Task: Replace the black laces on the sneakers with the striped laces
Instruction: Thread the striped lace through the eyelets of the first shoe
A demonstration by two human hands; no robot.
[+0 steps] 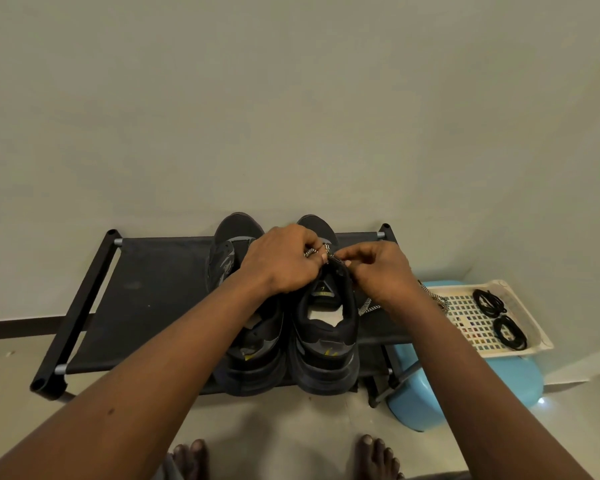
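Two black sneakers stand side by side on a low black shoe rack [146, 289], heels toward me. Over the tongue of the right sneaker [326, 341], my left hand [284, 261] pinches a black-and-white striped lace [310, 252]. My right hand [378, 271] pinches the same lace at the shoe's right eyelets. The lace's loose end [368, 308] trails over the rack to the right. The left sneaker [246, 341] is partly hidden by my left forearm. Two coiled black laces [489, 301] lie in a cream tray.
The cream perforated tray [465, 341] rests on a blue plastic stool [465, 393] at the rack's right end. A plain wall stands close behind the rack. My bare feet [371, 455] are on the floor in front.
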